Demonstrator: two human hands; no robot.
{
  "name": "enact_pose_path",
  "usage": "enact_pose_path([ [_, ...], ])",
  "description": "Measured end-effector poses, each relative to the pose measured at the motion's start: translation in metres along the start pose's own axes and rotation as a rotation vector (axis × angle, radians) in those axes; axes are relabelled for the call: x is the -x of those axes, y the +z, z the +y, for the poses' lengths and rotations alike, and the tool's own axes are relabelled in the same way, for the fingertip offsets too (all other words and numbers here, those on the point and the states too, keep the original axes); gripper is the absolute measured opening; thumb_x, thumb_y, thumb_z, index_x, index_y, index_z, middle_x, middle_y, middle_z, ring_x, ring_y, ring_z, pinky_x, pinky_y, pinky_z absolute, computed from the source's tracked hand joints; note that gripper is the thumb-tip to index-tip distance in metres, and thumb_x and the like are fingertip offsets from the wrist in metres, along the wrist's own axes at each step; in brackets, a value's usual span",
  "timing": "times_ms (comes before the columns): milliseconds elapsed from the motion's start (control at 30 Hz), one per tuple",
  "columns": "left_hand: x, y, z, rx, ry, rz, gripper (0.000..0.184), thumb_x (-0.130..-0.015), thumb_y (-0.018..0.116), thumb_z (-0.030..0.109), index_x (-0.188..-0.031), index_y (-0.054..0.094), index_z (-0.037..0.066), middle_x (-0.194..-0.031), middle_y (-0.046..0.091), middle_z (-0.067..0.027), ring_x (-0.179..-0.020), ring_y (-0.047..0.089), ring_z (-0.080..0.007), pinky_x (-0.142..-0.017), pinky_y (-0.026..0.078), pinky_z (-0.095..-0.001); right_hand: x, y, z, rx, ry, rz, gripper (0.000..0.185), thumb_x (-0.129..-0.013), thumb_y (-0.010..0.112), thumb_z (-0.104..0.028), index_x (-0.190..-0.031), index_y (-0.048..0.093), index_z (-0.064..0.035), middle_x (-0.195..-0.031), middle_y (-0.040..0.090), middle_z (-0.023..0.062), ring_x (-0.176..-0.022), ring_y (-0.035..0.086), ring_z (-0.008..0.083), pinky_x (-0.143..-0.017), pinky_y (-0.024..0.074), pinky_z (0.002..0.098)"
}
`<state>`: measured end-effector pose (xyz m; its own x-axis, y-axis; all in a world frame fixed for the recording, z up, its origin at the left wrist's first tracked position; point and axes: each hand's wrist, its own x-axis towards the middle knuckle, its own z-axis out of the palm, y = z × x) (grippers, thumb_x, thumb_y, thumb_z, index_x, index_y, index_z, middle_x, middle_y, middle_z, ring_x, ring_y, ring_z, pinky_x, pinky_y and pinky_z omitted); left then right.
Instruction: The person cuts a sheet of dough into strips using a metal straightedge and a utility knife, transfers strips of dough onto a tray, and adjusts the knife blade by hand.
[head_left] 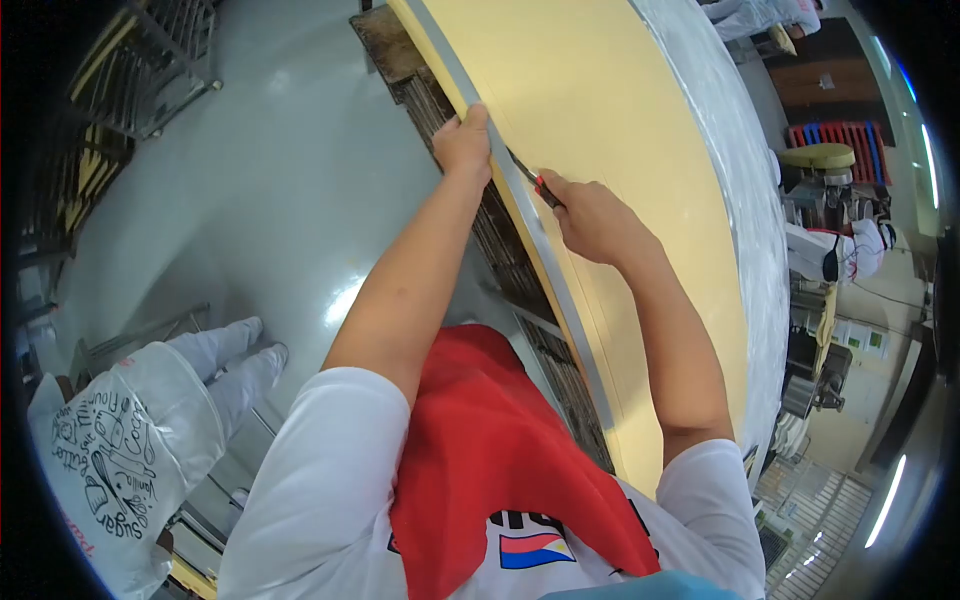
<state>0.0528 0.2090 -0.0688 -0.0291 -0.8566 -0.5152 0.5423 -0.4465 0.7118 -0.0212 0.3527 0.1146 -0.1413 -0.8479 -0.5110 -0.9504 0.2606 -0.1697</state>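
Observation:
A long pale yellow sheet (620,150) lies over a worktop, with a grey straight strip (537,235) along its near edge. My left hand (465,147) is closed round the strip and the sheet's edge. Just right of the strip, my right hand (592,215) grips a cutter (547,190) with a dark and red handle. The cutter's thin dark end points up and left, close beside the strip. A faint line runs in the sheet alongside the strip.
Clear plastic film (745,250) runs along the sheet's far side. Dark slatted wood (500,235) shows under the near edge. A person in an apron (125,440) is at lower left; another person (845,250) works at right. Metal racks (165,75) stand at upper left.

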Motion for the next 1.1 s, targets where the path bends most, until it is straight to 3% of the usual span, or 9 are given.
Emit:
enact_pose_path([
  [200,0.002,0.003,0.001,-0.155,0.038,0.093,0.043,-0.083,0.076,0.022,-0.107,0.072,-0.013,-0.1,0.075,-0.0169,-0.088,0.07,-0.0239,-0.08,0.055,-0.0367,0.037,0.021,0.012,-0.019,0.036,-0.035,0.053,-0.095,0.052,-0.004,-0.148,0.044,-0.006,-0.099,0.072,0.0238,-0.098,0.068,0.0439,-0.083,0.0532,0.0556],
  [367,-0.005,0.005,-0.005,-0.004,-0.004,0.119,0.04,-0.083,0.075,0.019,-0.106,0.071,-0.014,-0.1,0.074,-0.018,-0.086,0.069,-0.0241,-0.077,0.054,-0.0392,0.098,0.048,0.027,-0.075,0.1,-0.1,0.053,-0.095,0.052,-0.003,-0.147,0.042,-0.0078,-0.098,0.072,0.0241,-0.097,0.068,0.0441,-0.081,0.0534,0.0548],
  [500,0.01,0.008,-0.002,-0.059,0.013,0.118,0.04,-0.086,0.074,0.019,-0.107,0.07,-0.015,-0.105,0.073,-0.0201,-0.089,0.069,-0.025,-0.079,0.055,-0.0396,0.121,0.069,0.041,-0.075,0.129,-0.105,0.049,-0.093,0.053,-0.002,-0.141,0.044,-0.0092,-0.092,0.07,0.023,-0.093,0.068,0.0443,-0.078,0.0535,0.0559],
  [700,0.051,0.006,-0.015,-0.145,0.053,0.105,0.043,-0.096,0.069,0.021,-0.123,0.065,-0.012,-0.117,0.073,-0.0181,-0.101,0.07,-0.0265,-0.088,0.055,-0.0382,0.122,0.077,0.049,-0.083,0.058,-0.035,0.044,-0.09,0.054,-0.001,-0.133,0.048,-0.0076,-0.088,0.069,0.0233,-0.091,0.068,0.0446,-0.075,0.0534,0.0566],
  [867,0.064,-0.002,-0.04,-0.209,0.26,0.065,0.041,-0.106,0.058,0.019,-0.141,0.055,-0.001,-0.132,0.065,-0.0143,-0.117,0.063,-0.0243,-0.102,0.051,-0.0385,0.123,0.083,0.051,-0.144,0.024,0.014,0.041,-0.088,0.056,-0.001,-0.129,0.051,-0.0042,-0.091,0.07,0.024,-0.091,0.068,0.045,-0.076,0.0538,0.0563],
  [900,0.07,-0.002,-0.044,-0.216,0.266,0.064,0.041,-0.106,0.058,0.019,-0.141,0.055,-0.001,-0.132,0.065,-0.0143,-0.117,0.063,-0.0243,-0.102,0.051,-0.0385,0.124,0.083,0.054,-0.14,0.017,0.021,0.041,-0.088,0.056,-0.001,-0.128,0.052,-0.0036,-0.093,0.07,0.0243,-0.092,0.069,0.0449,-0.076,0.054,0.0562],
  [967,0.084,-0.007,-0.052,-0.093,0.253,0.001,0.057,-0.105,0.058,0.017,-0.154,0.041,-0.007,-0.143,0.059,-0.0185,-0.123,0.06,-0.0211,-0.104,0.048,-0.032,0.122,0.084,0.056,-0.139,0.008,0.031,0.041,-0.087,0.057,0.0,-0.128,0.053,-0.003,-0.095,0.071,0.0245,-0.094,0.069,0.0447,-0.077,0.0541,0.056],
  [1067,0.114,-0.012,-0.057,-0.005,0.164,-0.012,0.057,-0.105,0.059,0.015,-0.154,0.041,-0.006,-0.144,0.059,-0.0174,-0.125,0.059,-0.0204,-0.105,0.047,-0.0317,0.119,0.088,0.061,-0.142,0.01,0.024,0.042,-0.086,0.058,0.0,-0.128,0.054,-0.0034,-0.098,0.072,0.0241,-0.097,0.07,0.0436,-0.08,0.055,0.055],
  [1100,0.121,-0.013,-0.059,0.001,0.177,-0.011,0.057,-0.105,0.059,0.015,-0.154,0.041,-0.006,-0.144,0.059,-0.0174,-0.125,0.059,-0.0204,-0.105,0.047,-0.0317,0.117,0.092,0.063,-0.137,-0.024,0.048,0.047,-0.088,0.055,-0.001,-0.135,0.052,-0.0032,-0.093,0.07,0.026,-0.094,0.068,0.0454,-0.079,0.0532,0.0564],
])
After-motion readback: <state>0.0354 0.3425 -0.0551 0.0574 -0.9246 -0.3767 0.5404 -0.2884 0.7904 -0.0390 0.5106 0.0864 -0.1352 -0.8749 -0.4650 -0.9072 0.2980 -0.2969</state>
